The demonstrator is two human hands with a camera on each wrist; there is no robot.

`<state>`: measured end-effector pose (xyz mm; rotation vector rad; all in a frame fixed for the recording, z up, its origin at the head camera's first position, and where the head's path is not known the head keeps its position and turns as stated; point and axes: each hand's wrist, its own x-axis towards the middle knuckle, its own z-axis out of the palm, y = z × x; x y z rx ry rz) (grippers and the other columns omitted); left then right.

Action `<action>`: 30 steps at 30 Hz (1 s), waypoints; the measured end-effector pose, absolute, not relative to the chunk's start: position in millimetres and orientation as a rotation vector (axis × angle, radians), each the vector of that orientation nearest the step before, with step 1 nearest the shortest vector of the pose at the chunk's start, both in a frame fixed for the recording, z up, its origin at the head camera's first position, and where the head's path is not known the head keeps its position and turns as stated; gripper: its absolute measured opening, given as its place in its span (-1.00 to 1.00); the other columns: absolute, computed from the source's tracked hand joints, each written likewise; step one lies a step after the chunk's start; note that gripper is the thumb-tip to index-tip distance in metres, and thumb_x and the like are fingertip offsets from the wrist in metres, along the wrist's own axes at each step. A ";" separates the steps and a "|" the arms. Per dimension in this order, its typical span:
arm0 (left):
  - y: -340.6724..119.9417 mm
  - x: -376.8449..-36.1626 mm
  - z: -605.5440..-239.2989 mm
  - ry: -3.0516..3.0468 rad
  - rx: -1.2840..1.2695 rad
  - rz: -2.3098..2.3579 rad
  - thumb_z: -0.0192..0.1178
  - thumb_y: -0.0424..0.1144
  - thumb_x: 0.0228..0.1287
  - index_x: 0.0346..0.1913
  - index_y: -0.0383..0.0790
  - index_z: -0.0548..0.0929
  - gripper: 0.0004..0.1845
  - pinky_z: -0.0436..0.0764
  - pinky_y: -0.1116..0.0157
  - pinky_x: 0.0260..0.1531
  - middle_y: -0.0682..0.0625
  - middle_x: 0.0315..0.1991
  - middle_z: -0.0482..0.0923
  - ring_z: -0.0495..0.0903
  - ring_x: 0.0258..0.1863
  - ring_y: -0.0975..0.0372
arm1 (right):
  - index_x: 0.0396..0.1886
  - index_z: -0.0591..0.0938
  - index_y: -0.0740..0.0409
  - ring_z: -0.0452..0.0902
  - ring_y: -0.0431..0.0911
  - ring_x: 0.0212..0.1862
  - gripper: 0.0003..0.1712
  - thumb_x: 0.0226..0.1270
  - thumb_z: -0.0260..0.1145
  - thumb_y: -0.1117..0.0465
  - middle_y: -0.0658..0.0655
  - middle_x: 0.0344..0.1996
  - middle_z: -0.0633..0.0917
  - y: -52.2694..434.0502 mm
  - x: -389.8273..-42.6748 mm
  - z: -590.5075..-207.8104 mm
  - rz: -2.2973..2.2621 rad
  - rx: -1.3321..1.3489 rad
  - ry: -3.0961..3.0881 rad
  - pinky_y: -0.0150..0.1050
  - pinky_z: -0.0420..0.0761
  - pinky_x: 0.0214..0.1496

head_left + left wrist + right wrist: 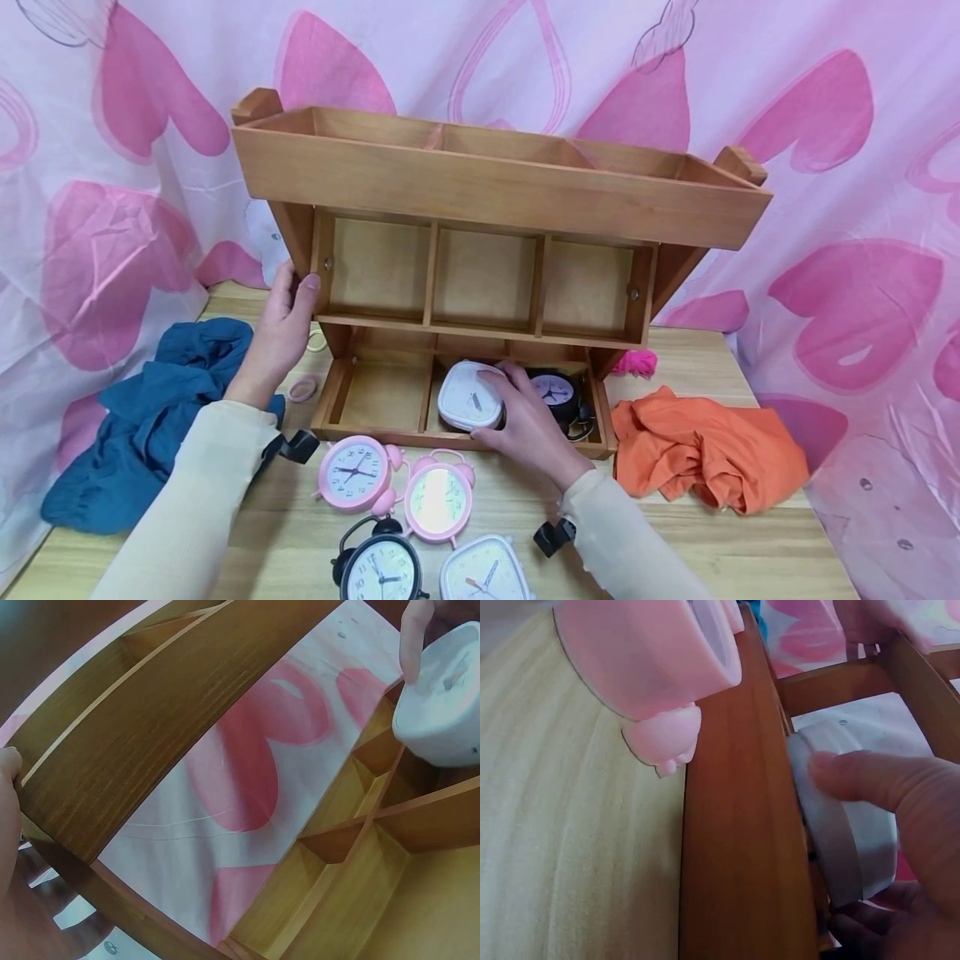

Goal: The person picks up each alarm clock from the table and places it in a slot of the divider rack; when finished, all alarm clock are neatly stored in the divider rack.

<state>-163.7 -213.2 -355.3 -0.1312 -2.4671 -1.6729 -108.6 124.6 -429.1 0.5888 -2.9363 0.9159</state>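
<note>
At the centre of the head view, the right hand [528, 417] holds a white clock [468, 396] between thumb and fingers, at the middle bottom compartment of a wooden rack [495, 179] (whether it touches the compartment floor cannot be told). A black clock [553, 389] sits just right. Left of centre, the left hand [281, 329] grips the rack's side.

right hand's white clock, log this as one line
left hand: grips wooden rack | right hand: holds white clock at middle of bottom tray | black clock: inside bottom tray, right end
</note>
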 end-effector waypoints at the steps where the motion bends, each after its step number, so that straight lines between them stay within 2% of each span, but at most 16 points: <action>1: -213.3 -163.8 -355.7 -2.466 -0.132 -1.673 -0.25 0.08 0.59 0.58 -0.01 -0.12 -0.35 0.16 -0.28 0.38 -0.15 0.55 -0.02 0.06 0.50 -0.12 | 0.35 0.47 -0.05 0.37 0.13 0.32 -0.08 -0.07 0.62 -0.03 0.19 0.41 0.32 123.5 -109.7 -429.7 0.907 0.597 -2.942 0.07 0.40 0.38; 6: -212.6 -164.4 -356.0 -2.433 -0.160 -1.661 -0.23 0.05 0.59 0.57 -0.04 -0.08 -0.36 0.15 -0.25 0.40 -0.18 0.53 0.03 0.09 0.49 -0.11 | 0.29 0.54 -0.08 0.31 0.13 0.36 -0.18 -0.01 0.59 -0.08 0.21 0.42 0.33 119.9 -113.5 -431.6 0.860 0.631 -3.001 0.16 0.26 0.41; 10: -211.3 -164.5 -355.2 -2.410 -0.182 -1.658 -0.22 0.04 0.59 0.57 -0.04 -0.06 -0.37 0.14 -0.24 0.41 -0.18 0.52 0.05 0.11 0.48 -0.10 | 0.32 0.52 -0.07 0.25 0.13 0.44 -0.20 0.05 0.55 -0.09 0.25 0.45 0.30 120.0 -115.1 -432.0 0.816 0.678 -3.027 0.17 0.21 0.41; 16: -211.3 -165.6 -356.8 -2.418 -0.171 -1.661 -0.22 0.05 0.59 0.58 -0.03 -0.08 -0.36 0.14 -0.24 0.41 -0.18 0.53 0.04 0.10 0.49 -0.10 | 0.32 0.52 -0.01 0.24 0.19 0.45 -0.27 0.14 0.51 -0.04 0.23 0.48 0.29 126.3 -110.1 -429.7 0.804 0.762 -2.982 0.31 0.17 0.44; 20: -211.7 -165.5 -358.0 -2.430 -0.155 -1.659 -0.23 0.05 0.59 0.58 -0.01 -0.09 -0.36 0.13 -0.25 0.41 -0.17 0.54 0.02 0.09 0.49 -0.11 | 0.40 0.43 -0.02 0.26 0.12 0.45 -0.18 0.15 0.51 -0.04 0.11 0.48 0.30 137.2 -99.8 -420.7 0.990 0.709 -2.921 0.23 0.27 0.45; 25: -211.5 -164.2 -356.6 -2.432 -0.151 -1.665 -0.23 0.06 0.59 0.58 0.01 -0.10 -0.36 0.12 -0.26 0.41 -0.17 0.55 0.01 0.07 0.50 -0.11 | 0.49 0.28 -0.19 0.32 0.04 0.42 -0.05 0.12 0.54 0.01 0.00 0.47 0.30 154.0 -81.3 -404.8 1.235 0.678 -2.834 0.08 0.47 0.34; 27: -211.2 -163.9 -355.7 -2.429 -0.156 -1.664 -0.23 0.05 0.59 0.58 0.00 -0.10 -0.36 0.12 -0.26 0.41 -0.16 0.55 0.00 0.06 0.50 -0.11 | 0.50 0.23 -0.28 0.30 0.02 0.43 0.00 0.10 0.55 0.02 -0.03 0.48 0.29 160.0 -72.6 -399.4 1.281 0.708 -2.824 0.08 0.48 0.33; 30: -210.5 -163.9 -355.0 -2.431 -0.159 -1.661 -0.22 0.05 0.59 0.58 0.00 -0.10 -0.36 0.13 -0.25 0.41 -0.15 0.55 0.00 0.06 0.51 -0.11 | 0.52 0.17 -0.30 0.28 0.02 0.44 0.07 0.07 0.55 -0.03 -0.04 0.50 0.25 166.9 -58.2 -395.4 1.282 0.812 -2.832 0.10 0.46 0.34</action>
